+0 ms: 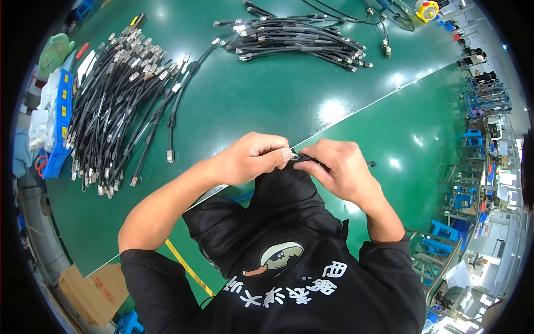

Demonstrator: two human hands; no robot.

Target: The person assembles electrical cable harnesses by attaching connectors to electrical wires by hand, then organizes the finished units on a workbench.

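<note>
Both my hands meet over my lap, just past the table's near edge. My left hand (257, 160) pinches the plug end of a short black network cable (304, 159), thumb on top. My right hand (340, 168) grips the same cable close to that plug. The cable's other end sticks out to the right, past my right hand. Most of the plug is hidden by my fingers. On the table to the left lies a large pile of black network cables (111, 111) with clear plugs. A smaller bundle of cables (295, 39) lies at the far side.
Loose single cables (173, 114) lie beside the large pile. Blue bins (62, 111), red-handled scissors (41, 162) and a green fan-like object (54, 51) stand at the left edge. A yellow device (426, 10) sits far right. A cardboard box (92, 295) is at lower left.
</note>
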